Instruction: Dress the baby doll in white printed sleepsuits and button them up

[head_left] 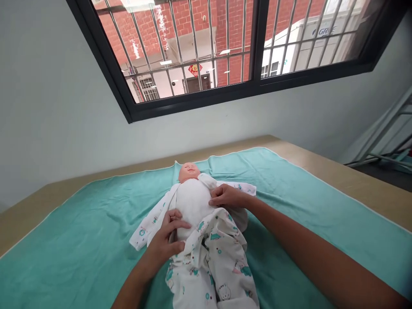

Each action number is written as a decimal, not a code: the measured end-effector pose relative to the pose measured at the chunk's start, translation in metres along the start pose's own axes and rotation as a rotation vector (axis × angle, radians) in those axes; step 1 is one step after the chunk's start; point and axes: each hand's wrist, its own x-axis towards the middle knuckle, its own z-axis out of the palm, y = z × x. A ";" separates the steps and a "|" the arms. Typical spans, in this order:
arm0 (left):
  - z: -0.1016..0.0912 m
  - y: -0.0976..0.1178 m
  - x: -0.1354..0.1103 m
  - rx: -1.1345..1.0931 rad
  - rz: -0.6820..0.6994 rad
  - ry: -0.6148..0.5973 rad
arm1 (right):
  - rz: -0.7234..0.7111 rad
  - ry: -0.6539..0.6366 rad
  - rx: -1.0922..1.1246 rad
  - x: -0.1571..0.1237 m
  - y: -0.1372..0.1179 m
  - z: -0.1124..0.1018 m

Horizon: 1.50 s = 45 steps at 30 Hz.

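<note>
A baby doll (189,171) lies on its back, its head toward the window. White cloth covers its chest and belly. A white baby shirt (143,229) with a small teal print is spread open, its sleeves reaching out to both sides. Printed baby pants (225,253) cover the legs. My left hand (169,234) rests at the doll's waist, fingers apart, the thumb by the pants' waistband. At the other side of the chest, my right hand (228,196) has its fingers curled together on the white cloth of the shirt; the fingertips are partly hidden.
A teal sheet (96,227) with some wrinkles lies under the doll on a wooden table (322,169). Behind it rises a pale wall (193,128) with a dark-framed, barred window (257,81). A metal frame (383,133) stands at the right.
</note>
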 end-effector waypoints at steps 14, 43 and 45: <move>0.029 0.031 -0.002 0.423 0.099 0.494 | 0.125 -0.466 -0.429 -0.032 -0.073 -0.013; 0.002 0.051 -0.002 -0.223 -0.293 -0.054 | -0.100 -0.181 -0.028 -0.025 -0.071 0.018; 0.001 0.053 -0.004 -0.158 -0.264 -0.145 | -0.094 -0.297 -0.118 -0.027 -0.074 0.017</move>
